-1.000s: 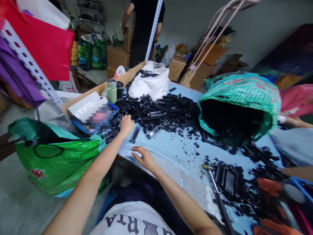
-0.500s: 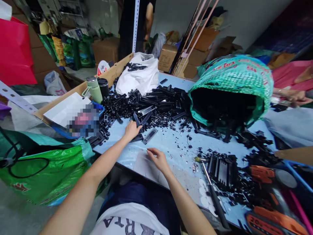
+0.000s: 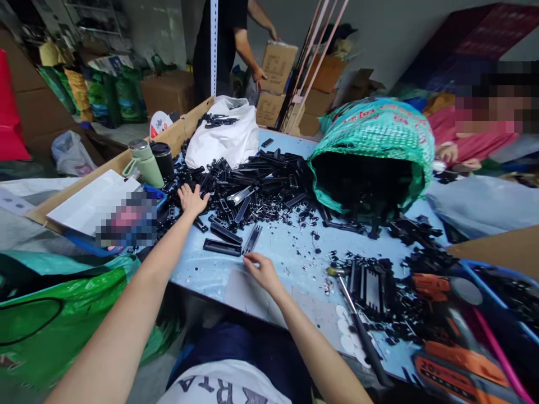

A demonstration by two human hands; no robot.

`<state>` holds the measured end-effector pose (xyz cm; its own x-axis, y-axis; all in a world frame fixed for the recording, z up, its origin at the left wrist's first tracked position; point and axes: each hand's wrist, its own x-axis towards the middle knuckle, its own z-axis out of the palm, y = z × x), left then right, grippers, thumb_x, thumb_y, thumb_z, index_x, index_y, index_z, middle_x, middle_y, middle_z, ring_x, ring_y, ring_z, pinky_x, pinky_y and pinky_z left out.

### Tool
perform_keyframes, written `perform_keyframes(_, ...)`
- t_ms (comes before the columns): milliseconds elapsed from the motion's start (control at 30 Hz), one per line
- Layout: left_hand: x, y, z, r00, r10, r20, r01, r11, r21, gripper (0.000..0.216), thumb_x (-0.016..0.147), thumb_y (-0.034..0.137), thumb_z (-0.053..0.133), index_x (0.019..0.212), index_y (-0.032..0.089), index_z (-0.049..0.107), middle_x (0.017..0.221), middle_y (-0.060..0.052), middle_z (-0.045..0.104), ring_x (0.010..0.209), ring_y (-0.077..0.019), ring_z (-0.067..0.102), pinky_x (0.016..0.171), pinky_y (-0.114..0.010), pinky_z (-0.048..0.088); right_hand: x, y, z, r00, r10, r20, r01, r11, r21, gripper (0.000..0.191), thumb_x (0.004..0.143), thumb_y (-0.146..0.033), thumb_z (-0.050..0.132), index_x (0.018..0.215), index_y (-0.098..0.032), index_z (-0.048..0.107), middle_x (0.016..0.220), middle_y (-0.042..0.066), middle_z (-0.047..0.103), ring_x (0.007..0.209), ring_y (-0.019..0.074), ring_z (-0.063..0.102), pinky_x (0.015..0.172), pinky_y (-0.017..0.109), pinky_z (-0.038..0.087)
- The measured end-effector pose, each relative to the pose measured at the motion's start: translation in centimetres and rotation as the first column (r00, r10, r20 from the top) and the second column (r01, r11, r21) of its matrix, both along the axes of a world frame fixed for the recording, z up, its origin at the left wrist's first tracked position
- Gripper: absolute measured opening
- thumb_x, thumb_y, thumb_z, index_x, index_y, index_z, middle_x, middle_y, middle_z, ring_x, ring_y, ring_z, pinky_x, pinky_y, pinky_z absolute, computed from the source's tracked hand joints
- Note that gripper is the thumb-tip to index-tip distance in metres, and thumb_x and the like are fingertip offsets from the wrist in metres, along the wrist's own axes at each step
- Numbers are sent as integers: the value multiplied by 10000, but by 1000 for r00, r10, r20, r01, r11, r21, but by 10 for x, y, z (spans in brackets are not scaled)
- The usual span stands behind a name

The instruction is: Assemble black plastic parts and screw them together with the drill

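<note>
My left hand (image 3: pixel 192 200) is spread over the near left edge of a heap of small black plastic parts (image 3: pixel 219 177), with its fingers reaching onto them. Nothing shows in its grasp. Low over the table's near side, my right hand (image 3: pixel 261 272) has loosely bent fingers apart and holds nothing that I can see. Just beyond its fingertips lie a long black channel-shaped piece (image 3: pixel 222 247), a second such piece (image 3: pixel 226 233) and a slotted dark strip (image 3: pixel 252 239). Screws or pins (image 3: pixel 273 210) with black heads are scattered beside the heap.
A green woven bag (image 3: pixel 374 126) gapes at the right, black parts spilling out. Nearer are a hammer (image 3: pixel 362 331) and an orange power drill (image 3: pixel 463 365). A green flask (image 3: pixel 146 163) and a white sack (image 3: pixel 223 137) stand left. Behind, a person handles a cardboard box (image 3: pixel 278 67).
My left hand has left the black pieces near the middle and moved left onto the heap, opening. Two channel pieces now lie before my right hand. The person behind now grips a box.
</note>
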<state>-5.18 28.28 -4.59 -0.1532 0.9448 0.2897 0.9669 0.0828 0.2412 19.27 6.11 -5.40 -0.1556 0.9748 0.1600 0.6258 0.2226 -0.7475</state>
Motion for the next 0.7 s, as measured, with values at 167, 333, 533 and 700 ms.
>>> perform_keyframes(167, 41, -31, -7, 992, -124, -36, 124, 992, 11, 515, 881, 380, 356, 1287, 75, 440, 1406, -206, 313, 1299, -315, 291, 1082, -503, 125, -65, 42, 8, 846, 126, 519, -231, 963, 142, 234, 865, -284, 503, 1014, -150, 623, 1099, 100, 567, 1022, 229, 488, 864, 369, 411)
perform_keyframes(333, 37, -42, -3, 981, -178, 83, 170, 981, 92, 316, 883, 240, 386, 1081, 59, 553, 1366, -195, 382, 1316, -295, 267, 1077, -532, 126, -76, 47, 9, 707, 134, 694, -269, 959, 89, 209, 892, -267, 456, 952, -140, 611, 1143, 119, 528, 1038, 238, 461, 845, 381, 382)
perform_keyframes(533, 55, -99, 8, 856, -466, 224, 391, 867, 309, 385, 920, 392, 359, 1048, 93, 563, 970, -119, 613, 943, -179, 557, 880, -295, 390, 3, 33, 24, 994, -28, 109, 35, 998, -60, 241, 858, -369, 487, 823, -138, 547, 830, 63, 596, 772, 167, 529, 720, 296, 398)
perform_keyframes(700, 110, -197, -8, 705, -702, 99, 704, 710, 20, 269, 891, 370, 437, 933, 162, 603, 804, -65, 606, 771, -171, 561, 714, -271, 400, 59, 2, 23, 803, -276, -528, 81, 928, -363, 396, 706, -525, 599, 749, -154, 466, 706, 8, 566, 656, 125, 538, 615, 236, 392)
